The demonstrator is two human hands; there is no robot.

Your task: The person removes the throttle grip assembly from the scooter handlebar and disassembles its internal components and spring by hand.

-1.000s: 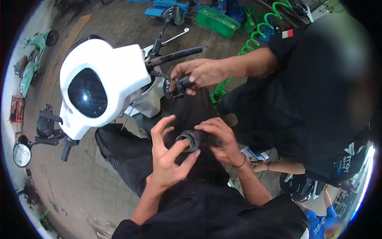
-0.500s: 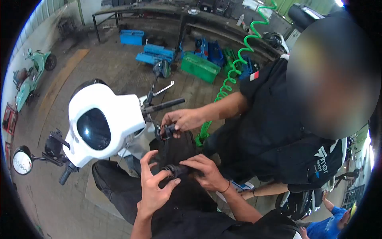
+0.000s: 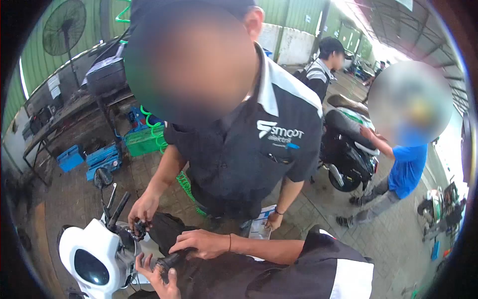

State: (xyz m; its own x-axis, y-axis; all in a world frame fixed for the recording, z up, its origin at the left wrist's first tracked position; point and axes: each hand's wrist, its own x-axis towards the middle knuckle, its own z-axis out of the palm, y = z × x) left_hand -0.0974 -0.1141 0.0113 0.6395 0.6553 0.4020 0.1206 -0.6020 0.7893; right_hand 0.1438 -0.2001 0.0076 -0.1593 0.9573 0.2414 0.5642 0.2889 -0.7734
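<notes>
Daylight pours in from the open side at the upper right, where it washes out to white glare. The workshop at left sits dimmer. Fisheye distortion bends the edges inside a black circular border, and faces are blurred.

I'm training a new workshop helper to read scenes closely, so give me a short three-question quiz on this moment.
1. True or false: the wearer's left hand and right hand both grip the black ribbed part.
2. What does the co-worker's hand touch? A) the green coiled hose B) a small black part at the handlebar C) the standing fan
3. Fill in: the scooter's headlight cover is ____ in colour.

Key: 1 true. 2 B: the small black part beside the handlebar. 3 white.
</notes>
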